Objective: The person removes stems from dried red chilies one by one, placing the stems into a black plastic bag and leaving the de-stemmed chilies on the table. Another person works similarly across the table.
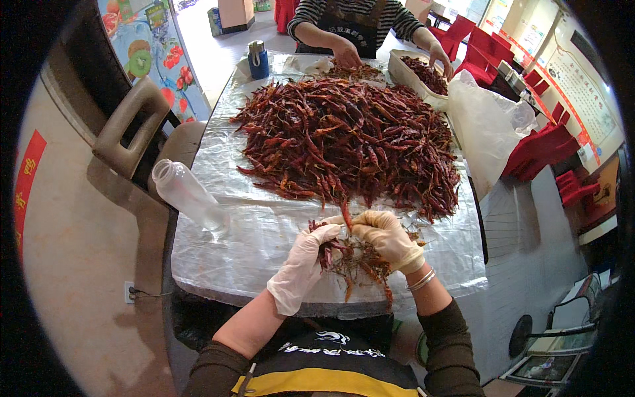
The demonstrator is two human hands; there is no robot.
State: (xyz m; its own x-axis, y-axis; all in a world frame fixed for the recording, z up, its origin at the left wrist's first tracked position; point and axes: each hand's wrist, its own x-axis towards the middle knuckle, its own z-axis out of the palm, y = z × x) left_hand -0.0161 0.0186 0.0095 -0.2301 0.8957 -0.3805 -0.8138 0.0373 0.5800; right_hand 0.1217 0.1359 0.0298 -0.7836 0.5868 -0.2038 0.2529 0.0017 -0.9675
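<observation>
A large heap of dried red chili peppers (342,139) covers the middle of a table wrapped in clear plastic film (258,258). My left hand (307,258), in a pale thin glove, is closed around several dried chilies (328,250). Close beside it, the gloved fingers of my right hand (389,238) pinch one red chili (346,214), whose tip points toward the heap. Under and between both hands lies a small pile of stems and brownish chili scraps (362,265). My right palm is hidden from view.
An open, clear plastic bottle (191,196) stands at the left, a blue bottle (258,62) at the far left corner. Across the table a person (347,44) works with both hands, one at a white tub of chilies (397,64). A translucent plastic bag (483,119) hangs over the right edge.
</observation>
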